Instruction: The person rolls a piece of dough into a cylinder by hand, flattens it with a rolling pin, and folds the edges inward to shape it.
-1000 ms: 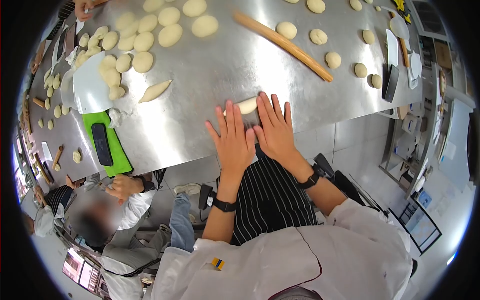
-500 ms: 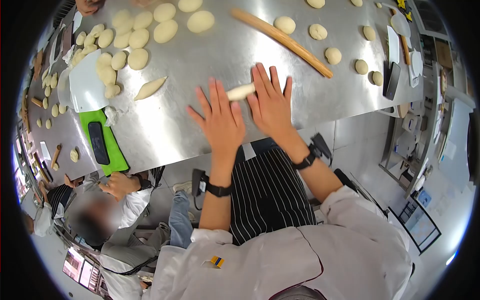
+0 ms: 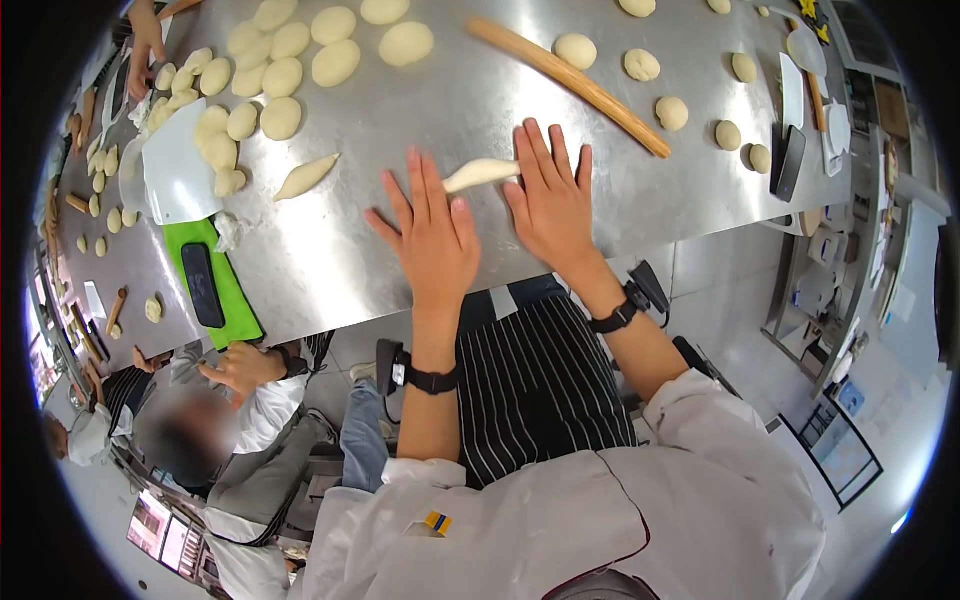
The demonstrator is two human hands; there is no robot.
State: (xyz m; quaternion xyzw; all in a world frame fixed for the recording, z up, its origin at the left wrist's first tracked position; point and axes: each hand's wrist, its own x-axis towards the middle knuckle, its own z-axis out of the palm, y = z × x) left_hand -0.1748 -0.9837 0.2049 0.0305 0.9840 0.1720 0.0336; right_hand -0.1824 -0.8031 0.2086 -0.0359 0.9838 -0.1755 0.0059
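Observation:
My left hand (image 3: 432,232) and my right hand (image 3: 553,204) lie flat, fingers spread, on the steel table (image 3: 440,120). Between and partly under them lies a pale dough piece (image 3: 480,174) rolled into a tapered stick. The right palm covers its right end; the left fingertips touch its left tip. Another tapered dough stick (image 3: 305,178) lies to the left on the table.
A long wooden rolling pin (image 3: 570,82) lies diagonally beyond my hands. Several dough balls (image 3: 282,75) cluster at far left, more (image 3: 671,112) at far right. A white scraper (image 3: 177,172), a green mat with a phone (image 3: 201,285) and a dark phone (image 3: 789,163) sit nearby. A person (image 3: 230,420) crouches below.
Both hands have pushed forward across the table, away from my body. The dough piece has rolled with them and grown longer and thinner.

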